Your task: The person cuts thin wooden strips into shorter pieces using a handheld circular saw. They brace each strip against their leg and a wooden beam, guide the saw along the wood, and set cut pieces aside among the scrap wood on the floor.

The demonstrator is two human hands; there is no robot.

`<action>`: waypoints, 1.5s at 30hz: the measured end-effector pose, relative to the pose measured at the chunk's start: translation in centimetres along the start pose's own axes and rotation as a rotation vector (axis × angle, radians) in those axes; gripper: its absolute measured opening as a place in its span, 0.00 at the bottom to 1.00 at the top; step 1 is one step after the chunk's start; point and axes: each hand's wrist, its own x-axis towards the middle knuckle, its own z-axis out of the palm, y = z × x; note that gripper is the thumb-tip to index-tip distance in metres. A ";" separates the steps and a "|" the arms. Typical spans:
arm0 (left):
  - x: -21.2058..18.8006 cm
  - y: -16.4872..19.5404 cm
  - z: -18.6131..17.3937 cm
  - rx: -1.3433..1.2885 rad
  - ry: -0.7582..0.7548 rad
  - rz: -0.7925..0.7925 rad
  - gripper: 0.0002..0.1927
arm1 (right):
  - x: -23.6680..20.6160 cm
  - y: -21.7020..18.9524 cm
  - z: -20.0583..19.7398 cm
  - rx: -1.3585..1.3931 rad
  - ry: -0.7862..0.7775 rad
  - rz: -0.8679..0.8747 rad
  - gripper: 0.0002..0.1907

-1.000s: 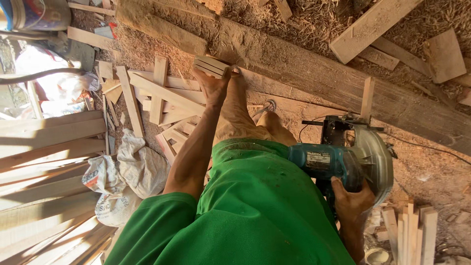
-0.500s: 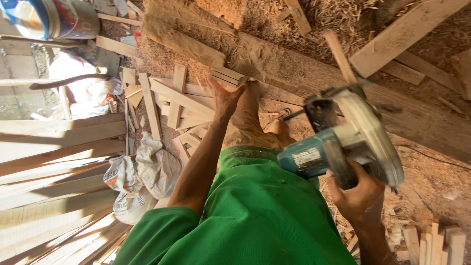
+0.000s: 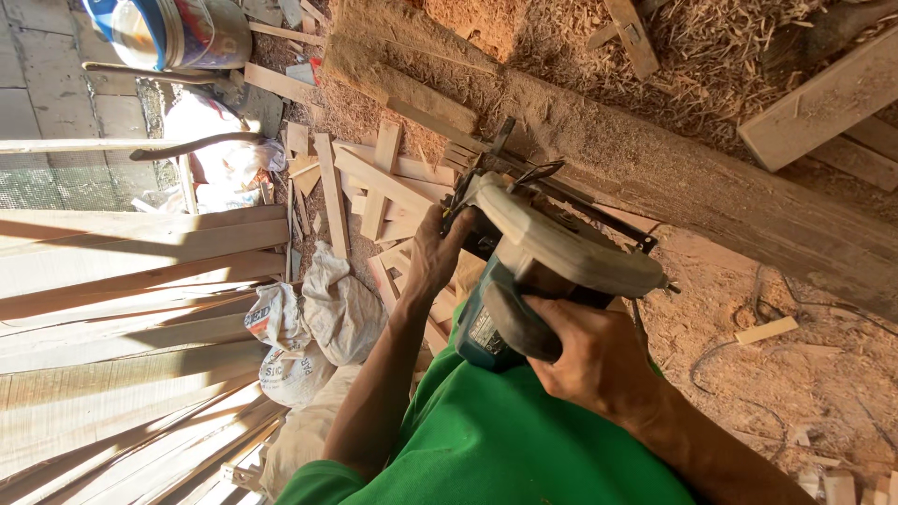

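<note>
Teal circular saw (image 3: 547, 271) lengthwise toward the beam (image 3: 673, 178), both hands' fingers (image 3: 552, 313) clenched on it

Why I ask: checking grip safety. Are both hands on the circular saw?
Yes: the right hand grips the circular saw at its handle and the left hand touches its front.

1. Bright daylight falls from the left, striping the stacked planks (image 3: 122, 281) with hard light and shadow bands.
2. The pale saw guard (image 3: 561, 243) glares slightly; the sawdust floor (image 3: 748, 374) sits in softer, warm shade.
3. Focus is sharp throughout, with mild stretching towards the edges.
</note>
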 end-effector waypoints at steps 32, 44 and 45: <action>2.8 -2.8 -3.0 -0.047 0.048 0.024 0.13 | 4.0 0.0 2.7 0.167 -0.086 0.123 0.25; 3.2 -3.1 -4.0 -0.129 0.045 0.070 0.14 | 4.5 -0.2 2.5 0.150 -0.140 0.118 0.11; 3.1 -2.7 -4.0 -0.106 0.040 0.078 0.14 | 4.6 -0.3 2.4 0.153 -0.135 0.115 0.11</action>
